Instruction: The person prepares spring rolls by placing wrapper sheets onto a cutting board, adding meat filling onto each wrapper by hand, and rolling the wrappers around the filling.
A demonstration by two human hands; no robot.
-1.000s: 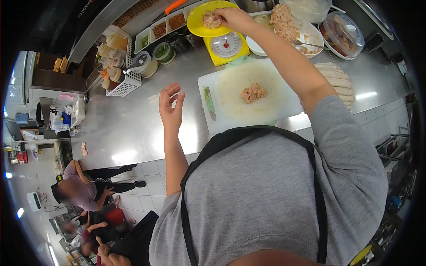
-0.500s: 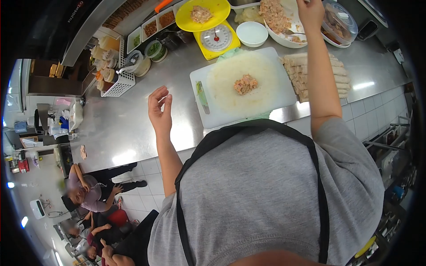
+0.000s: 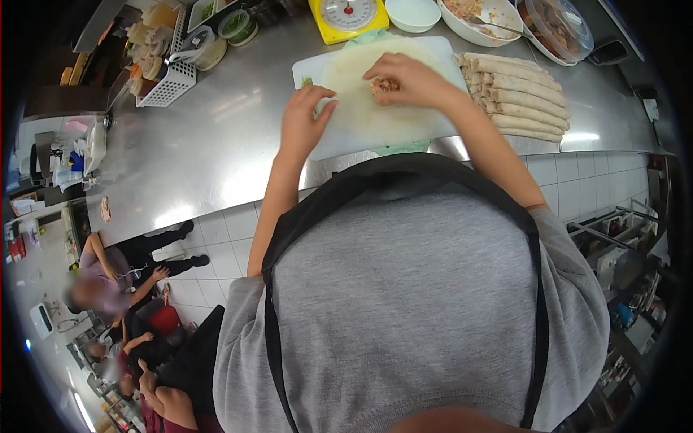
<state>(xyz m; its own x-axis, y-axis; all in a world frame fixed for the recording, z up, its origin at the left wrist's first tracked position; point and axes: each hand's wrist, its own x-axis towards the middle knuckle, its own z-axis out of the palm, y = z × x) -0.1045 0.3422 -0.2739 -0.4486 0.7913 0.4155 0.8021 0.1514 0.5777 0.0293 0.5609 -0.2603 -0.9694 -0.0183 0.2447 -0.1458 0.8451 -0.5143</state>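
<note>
On the white cutting board (image 3: 339,144) lies a small mound of minced filling (image 3: 385,86), on a pale round sheet that covers much of the board. My right hand (image 3: 408,81) curves over the mound, its fingers touching it and hiding part of it. My left hand (image 3: 307,115) hovers by the board's left side with fingers apart and nothing in it. Stacked pale rolls (image 3: 520,94) lie to the right of the board. A yellow scale (image 3: 349,16) and a small white bowl (image 3: 413,13) stand behind it.
A larger bowl of filling with a spoon (image 3: 482,32) and a lidded container (image 3: 556,32) stand at the back right. At the back left are a white basket of bottles (image 3: 167,83) and a tub of greens (image 3: 238,27). Several people are at the lower left.
My right hand has come down from the upper right to the mound on the board. My left hand has moved to the board's left side. The view has shifted, leaving the yellow plate out of sight.
</note>
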